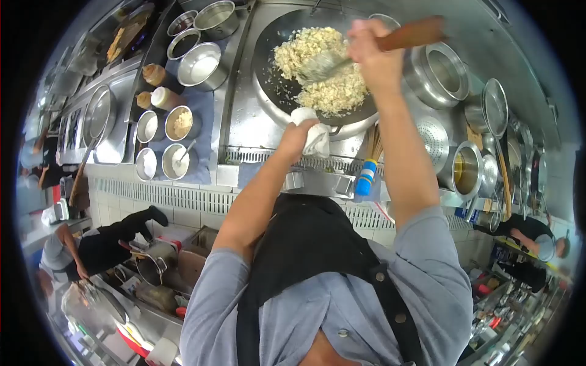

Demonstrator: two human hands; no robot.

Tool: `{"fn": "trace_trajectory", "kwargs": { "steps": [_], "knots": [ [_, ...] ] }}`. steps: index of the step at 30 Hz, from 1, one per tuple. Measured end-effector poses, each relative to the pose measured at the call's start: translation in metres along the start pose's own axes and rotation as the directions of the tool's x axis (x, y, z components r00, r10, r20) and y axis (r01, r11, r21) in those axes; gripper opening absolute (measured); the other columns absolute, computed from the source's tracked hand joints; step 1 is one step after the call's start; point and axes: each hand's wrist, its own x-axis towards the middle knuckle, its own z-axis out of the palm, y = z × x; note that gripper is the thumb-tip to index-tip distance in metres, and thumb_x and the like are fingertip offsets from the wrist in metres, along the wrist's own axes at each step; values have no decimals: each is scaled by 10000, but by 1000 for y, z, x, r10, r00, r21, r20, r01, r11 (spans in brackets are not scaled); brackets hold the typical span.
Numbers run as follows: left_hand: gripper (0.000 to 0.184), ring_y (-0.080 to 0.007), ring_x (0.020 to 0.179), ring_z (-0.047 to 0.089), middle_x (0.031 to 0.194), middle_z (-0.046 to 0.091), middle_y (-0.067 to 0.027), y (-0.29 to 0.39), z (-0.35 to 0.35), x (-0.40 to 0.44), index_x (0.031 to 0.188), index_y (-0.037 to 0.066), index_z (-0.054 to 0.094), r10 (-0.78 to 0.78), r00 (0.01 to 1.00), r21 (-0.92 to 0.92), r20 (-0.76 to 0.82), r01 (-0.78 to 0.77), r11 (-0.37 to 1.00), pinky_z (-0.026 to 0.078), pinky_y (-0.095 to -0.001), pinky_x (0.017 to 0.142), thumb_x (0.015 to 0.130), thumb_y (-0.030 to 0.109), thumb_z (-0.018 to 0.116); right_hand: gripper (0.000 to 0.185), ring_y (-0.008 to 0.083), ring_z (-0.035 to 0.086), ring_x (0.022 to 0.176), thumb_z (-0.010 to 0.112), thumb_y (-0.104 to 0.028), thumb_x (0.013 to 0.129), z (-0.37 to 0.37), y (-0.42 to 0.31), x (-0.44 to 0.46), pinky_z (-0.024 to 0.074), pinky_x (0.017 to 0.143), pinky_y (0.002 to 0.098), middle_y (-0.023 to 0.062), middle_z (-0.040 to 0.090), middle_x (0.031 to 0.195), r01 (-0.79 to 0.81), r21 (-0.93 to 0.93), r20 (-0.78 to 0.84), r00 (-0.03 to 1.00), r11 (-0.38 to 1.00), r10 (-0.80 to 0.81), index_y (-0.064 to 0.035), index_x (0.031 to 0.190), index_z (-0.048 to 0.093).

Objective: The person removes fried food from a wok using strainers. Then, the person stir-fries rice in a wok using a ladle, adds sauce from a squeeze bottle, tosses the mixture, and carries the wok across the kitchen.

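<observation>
A large dark wok (268, 73) sits on the steel stove, with fried rice (332, 94) spread across its middle and right side. My right hand (372, 55) is closed round the wooden handle (415, 34) of a ladle or spatula, whose blurred metal head (322, 66) rests in the rice. At the wok's near rim, my left hand (295, 139) grips a folded white cloth (315, 137). The cloth covers whatever part of the rim or handle lies under it.
Steel pots and seasoning bowls (177, 161) stand on the left, beside sauce bottles (165, 97). A blue bottle (365, 178) is at the stove's front edge. On the right are a perforated ladle (432, 143) and an oil pot (467, 171). Other people work at both far sides.
</observation>
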Motion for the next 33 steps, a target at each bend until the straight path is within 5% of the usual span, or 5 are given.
{"fn": "trace_trajectory", "kwargs": {
  "steps": [5, 10, 17, 29, 33],
  "knots": [
    [357, -262, 809, 740, 958, 722, -155, 18, 9, 0, 1131, -85, 638, -1, 999, -13, 48, 2, 1000, 615, -412, 682, 935, 210, 675, 282, 60, 518, 547, 664, -224, 1017, -23, 19, -65, 399, 516, 254, -23, 562, 621, 222, -227, -43, 970, 948, -237, -28, 817, 632],
    [430, -267, 837, 735, 976, 720, -186, 9, 1, 5, 1145, -129, 623, 28, 995, -37, 100, -24, 999, 605, -414, 685, 916, 227, 696, 313, 75, 510, 555, 639, -271, 1036, -43, -17, -13, 401, 521, 255, -18, 559, 636, -36, 100, -67, 997, 994, 42, -26, 841, 647],
    [351, -267, 835, 732, 984, 731, -162, 18, 6, 0, 1125, -90, 662, -54, 984, -113, 169, 74, 991, 604, -403, 717, 921, 195, 683, 276, 69, 515, 577, 650, -250, 1026, -39, 6, -59, 399, 519, 247, 1, 587, 664, 15, -346, 26, 1000, 938, -6, -20, 873, 658],
    [372, -254, 795, 731, 933, 745, -165, 0, 17, -139, 1149, -20, 659, -172, 985, -217, 21, 173, 961, 633, -409, 708, 1045, 222, 396, 335, 93, 472, 550, 668, -271, 1021, -7, -81, -41, 416, 547, 278, 32, 541, 660, -91, 99, -101, 990, 991, 101, 38, 901, 626],
    [356, -252, 741, 710, 899, 727, -153, 28, 0, -125, 1082, -22, 669, -229, 918, -180, 323, 297, 938, 622, -403, 677, 1035, 232, 425, 306, 87, 458, 496, 704, -252, 1000, 27, -94, -67, 417, 504, 279, 23, 530, 612, -103, 167, -106, 987, 981, 121, 32, 920, 624]
  ]
}}
